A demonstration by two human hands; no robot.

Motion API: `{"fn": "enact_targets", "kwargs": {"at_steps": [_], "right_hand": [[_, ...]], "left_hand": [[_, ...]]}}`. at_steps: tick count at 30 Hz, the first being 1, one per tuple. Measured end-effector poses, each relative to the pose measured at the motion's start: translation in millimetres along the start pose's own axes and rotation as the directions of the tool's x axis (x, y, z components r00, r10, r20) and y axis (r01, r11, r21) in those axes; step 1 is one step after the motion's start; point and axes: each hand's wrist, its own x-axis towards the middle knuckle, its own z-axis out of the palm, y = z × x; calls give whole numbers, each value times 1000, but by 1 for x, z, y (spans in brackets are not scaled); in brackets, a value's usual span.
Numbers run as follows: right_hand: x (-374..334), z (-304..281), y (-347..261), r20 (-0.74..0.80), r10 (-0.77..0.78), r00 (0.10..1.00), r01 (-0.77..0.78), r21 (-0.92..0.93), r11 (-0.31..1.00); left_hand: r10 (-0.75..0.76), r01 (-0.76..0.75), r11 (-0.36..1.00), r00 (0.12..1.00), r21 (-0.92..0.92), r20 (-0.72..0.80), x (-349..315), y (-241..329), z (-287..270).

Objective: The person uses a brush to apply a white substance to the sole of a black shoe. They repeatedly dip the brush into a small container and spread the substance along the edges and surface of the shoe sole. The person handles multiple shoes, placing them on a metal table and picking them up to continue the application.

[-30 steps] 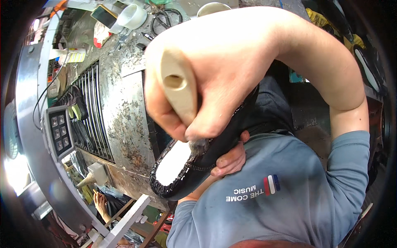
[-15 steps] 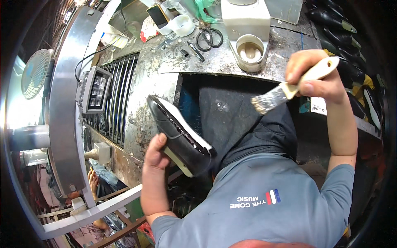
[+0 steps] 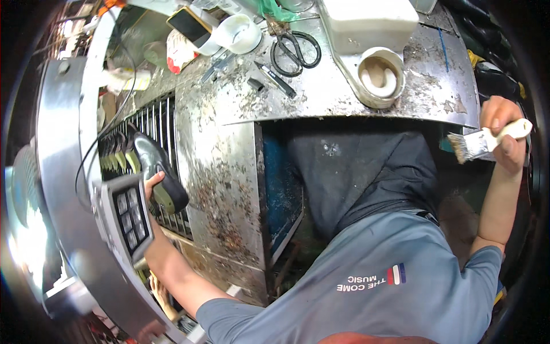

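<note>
At the slatted metal rack (image 3: 171,123) on the left, my left hand (image 3: 153,183) grips a black leather shoe (image 3: 154,155) on a pale green form. My fingers are partly hidden behind the shoe and the grey lamp (image 3: 127,215). Off to the right, my right hand (image 3: 502,116) holds a flat paintbrush (image 3: 475,144) by its cream handle. Its whitish, coated bristles point left, away from the bench. A white dispenser cup (image 3: 379,80) with a round opening stands on the bench between my hands.
Black-handled scissors (image 3: 295,54), a black pen (image 3: 275,79), a white plastic cup (image 3: 238,34) and a phone (image 3: 189,26) lie at the back of the worn metal bench (image 3: 223,178). More shoes stand beside the rack. A steel beam (image 3: 74,172) runs along the left.
My left hand has gone left, from in front of me to the rack, where it holds a shoe. My right hand with the brush has moved right and slightly down. The view has shifted.
</note>
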Motion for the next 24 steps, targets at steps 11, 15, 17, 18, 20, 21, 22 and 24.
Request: {"fn": "enact_targets", "kwargs": {"at_steps": [11,15,17,18,20,21,22,24], "right_hand": [[22,54,-14,-432,68,899,-94,-39,995],[45,77,4,-651,3,759,-276,-317,907],[71,81,31,-581,-254,773,-108,-514,851],[82,81,45,-541,-356,762,-55,-602,796],[96,83,64,-496,-392,775,-131,-732,668],[100,84,70,-491,-374,787,-184,-765,617],[105,86,74,-478,-377,793,-178,-774,607],[113,87,80,-452,-417,789,-130,-785,605]], "left_hand": [[-73,67,995,994,-70,-86,189,-60,9],[-87,65,991,976,-113,-198,184,-56,39],[-25,14,999,949,-38,-314,171,-49,58],[-29,32,999,927,0,-375,162,-44,55],[-50,92,994,871,62,-489,142,-41,53],[-1,72,991,841,110,-541,130,-32,57],[43,60,986,805,154,-592,114,-22,63],[163,-22,974,758,225,-632,71,22,83]]}}
